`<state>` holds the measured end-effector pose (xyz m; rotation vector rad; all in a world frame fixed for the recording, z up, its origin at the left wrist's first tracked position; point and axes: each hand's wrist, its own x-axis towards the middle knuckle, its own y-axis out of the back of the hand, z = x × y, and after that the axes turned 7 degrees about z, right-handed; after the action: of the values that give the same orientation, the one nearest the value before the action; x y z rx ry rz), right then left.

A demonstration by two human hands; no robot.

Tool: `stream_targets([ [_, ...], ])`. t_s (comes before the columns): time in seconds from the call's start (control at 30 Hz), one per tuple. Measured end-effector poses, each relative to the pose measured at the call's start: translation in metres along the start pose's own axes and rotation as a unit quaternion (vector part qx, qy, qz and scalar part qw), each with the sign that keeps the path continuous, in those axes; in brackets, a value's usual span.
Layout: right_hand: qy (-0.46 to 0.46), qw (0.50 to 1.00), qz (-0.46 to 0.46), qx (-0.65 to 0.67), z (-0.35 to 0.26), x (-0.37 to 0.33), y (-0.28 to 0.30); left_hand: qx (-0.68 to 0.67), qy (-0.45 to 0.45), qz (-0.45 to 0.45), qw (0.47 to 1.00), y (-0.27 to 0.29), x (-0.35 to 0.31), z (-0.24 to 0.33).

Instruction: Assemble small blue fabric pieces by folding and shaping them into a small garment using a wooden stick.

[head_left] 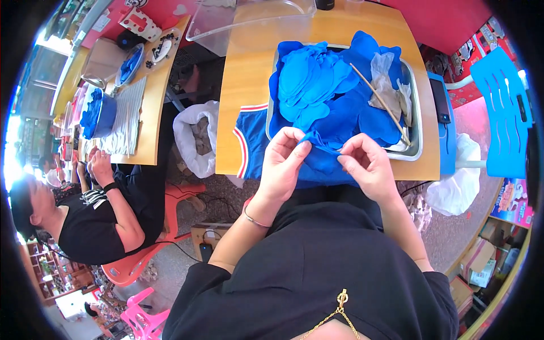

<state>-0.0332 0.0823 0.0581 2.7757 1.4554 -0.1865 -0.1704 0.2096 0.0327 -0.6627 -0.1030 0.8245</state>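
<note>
Close to the table's near edge, my left hand (283, 161) pinches a gathered blue fabric piece (322, 160) between thumb and fingers. My right hand (369, 165) is closed in a pinch at the right edge of that same piece. Just beyond both hands, a metal tray (418, 148) holds blue cloth. Inside it lies a pile of bright blue petal-shaped fabric pieces (314, 79), with darker blue pieces (347, 120) around it. A thin wooden stick (381, 103) slants across the tray's right side, beside a clear plastic bag (385, 79).
Blue cloth with red-and-white trim (253, 139) lies left of the tray. A clear plastic bin (249, 22) stands at the far left of the table (235, 85). A blue slatted chair (501, 113) is at right. At left, a co-worker (96, 221) sits by another table.
</note>
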Motion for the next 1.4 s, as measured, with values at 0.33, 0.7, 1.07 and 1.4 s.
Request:
stream_targets([
  [0.33, 0.244, 0.782, 0.203, -0.536, 0.031, 0.059, 0.079, 0.022, -0.007, -0.022, 1.000, 0.000, 0.003, 0.022],
  [0.7, 0.278, 0.823, 0.232, -0.439, -0.017, 0.035, 0.066, -0.065, -0.051, -0.044, 0.996, 0.011, 0.003, 0.024],
  [1.07, 0.336, 0.849, 0.095, -0.397, -0.050, 0.000, 0.059, -0.031, -0.052, -0.049, 0.997, -0.003, 0.013, 0.029],
  [1.4, 0.308, 0.869, 0.063, -0.383, -0.037, 0.011, 0.046, 0.061, -0.121, -0.059, 0.989, -0.005, 0.017, 0.020],
])
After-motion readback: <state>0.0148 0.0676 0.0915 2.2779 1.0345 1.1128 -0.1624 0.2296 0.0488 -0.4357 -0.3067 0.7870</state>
